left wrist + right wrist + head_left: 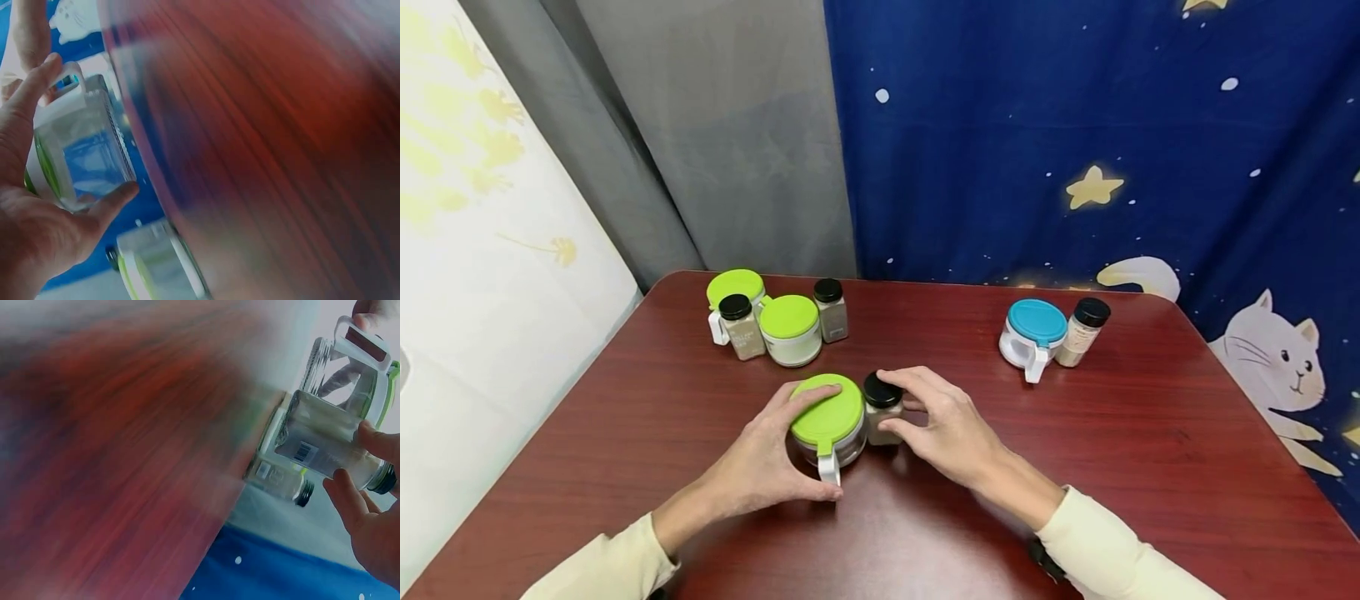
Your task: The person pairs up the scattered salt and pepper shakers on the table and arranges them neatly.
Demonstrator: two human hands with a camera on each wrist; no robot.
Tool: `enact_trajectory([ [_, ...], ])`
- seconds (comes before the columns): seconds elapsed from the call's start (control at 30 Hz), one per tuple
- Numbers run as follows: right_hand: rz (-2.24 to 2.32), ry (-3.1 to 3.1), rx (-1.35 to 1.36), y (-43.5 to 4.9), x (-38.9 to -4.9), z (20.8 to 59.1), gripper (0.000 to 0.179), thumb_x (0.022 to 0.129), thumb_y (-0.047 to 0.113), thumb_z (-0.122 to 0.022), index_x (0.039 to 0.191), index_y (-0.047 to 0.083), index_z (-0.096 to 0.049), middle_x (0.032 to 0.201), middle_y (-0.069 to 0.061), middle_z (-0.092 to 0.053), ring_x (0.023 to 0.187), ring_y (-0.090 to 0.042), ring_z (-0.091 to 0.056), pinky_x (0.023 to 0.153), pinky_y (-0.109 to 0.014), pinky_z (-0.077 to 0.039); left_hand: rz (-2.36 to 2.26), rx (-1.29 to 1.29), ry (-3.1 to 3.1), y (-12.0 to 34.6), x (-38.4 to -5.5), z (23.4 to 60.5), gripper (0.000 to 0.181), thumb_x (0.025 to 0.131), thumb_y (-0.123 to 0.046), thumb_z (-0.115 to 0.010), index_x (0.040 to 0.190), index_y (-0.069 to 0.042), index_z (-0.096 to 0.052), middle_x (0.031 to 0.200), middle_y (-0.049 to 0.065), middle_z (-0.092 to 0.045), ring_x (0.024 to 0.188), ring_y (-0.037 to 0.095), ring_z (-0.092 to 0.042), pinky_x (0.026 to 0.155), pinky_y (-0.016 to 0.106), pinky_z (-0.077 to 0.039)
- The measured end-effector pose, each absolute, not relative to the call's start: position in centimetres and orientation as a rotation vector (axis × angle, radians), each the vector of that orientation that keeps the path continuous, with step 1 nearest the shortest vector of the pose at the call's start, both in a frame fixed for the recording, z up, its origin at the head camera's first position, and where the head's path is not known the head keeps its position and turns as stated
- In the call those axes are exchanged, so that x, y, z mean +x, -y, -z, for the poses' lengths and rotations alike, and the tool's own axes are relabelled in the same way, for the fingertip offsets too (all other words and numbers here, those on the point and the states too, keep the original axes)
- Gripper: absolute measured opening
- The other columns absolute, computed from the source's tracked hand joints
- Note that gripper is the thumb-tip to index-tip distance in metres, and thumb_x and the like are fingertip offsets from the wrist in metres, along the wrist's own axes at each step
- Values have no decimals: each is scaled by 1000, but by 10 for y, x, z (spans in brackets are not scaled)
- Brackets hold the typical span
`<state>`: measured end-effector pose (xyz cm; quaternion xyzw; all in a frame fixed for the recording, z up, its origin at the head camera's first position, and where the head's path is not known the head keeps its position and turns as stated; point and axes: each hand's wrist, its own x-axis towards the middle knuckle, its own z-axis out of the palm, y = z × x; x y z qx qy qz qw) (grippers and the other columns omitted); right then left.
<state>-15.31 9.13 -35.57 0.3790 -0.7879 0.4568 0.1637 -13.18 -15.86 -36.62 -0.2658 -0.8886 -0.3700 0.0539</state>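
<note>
Side by side near the middle of a reddish-brown table (1150, 442), seemingly just clear of its surface in the wrist views: a squat green-lidded jar (837, 418) and a square black-capped jar (882, 415). Gripped in the left hand (767, 462), with thumb near the white handle (829, 468) and a finger across the lid. Pinched between thumb and fingers of the right hand (947, 421), with a fingertip at the cap.

Looks rigid and probably fairly light, in either case; likely glass or hard plastic, perhaps slick along the sides and breakable if knocked. Best taken, on the squat one, by the handle or round the body, not by the lid alone; on the square one, by the flat sides below the cap. Contents hard to make out.

Farther off, at back left: a rear green-lidded jar (735, 285) partly hidden by a square shaker (745, 335), then a second green jar (790, 329) and a darker square jar (832, 315). At back right: a blue-lidded jar (1037, 323), just beside a round shaker (1078, 335). Behind it all: a grey curtain (722, 142) and a star-patterned blue curtain (970, 183).
</note>
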Motion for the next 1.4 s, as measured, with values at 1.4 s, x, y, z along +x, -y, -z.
enact_trajectory([
  [1.4, -1240, 2405, 506, -252, -91, 349, 66, 62, -16, -74, 122, 1, -53, 117, -12, -54, 101, -8, -55, 72, -21, -46, 822, -1118, 2697, -29, -145, 361, 107, 45, -68, -75, 137, -42, -27, 124, -1, -33, 86, 10, -51, 67, 20, -43],
])
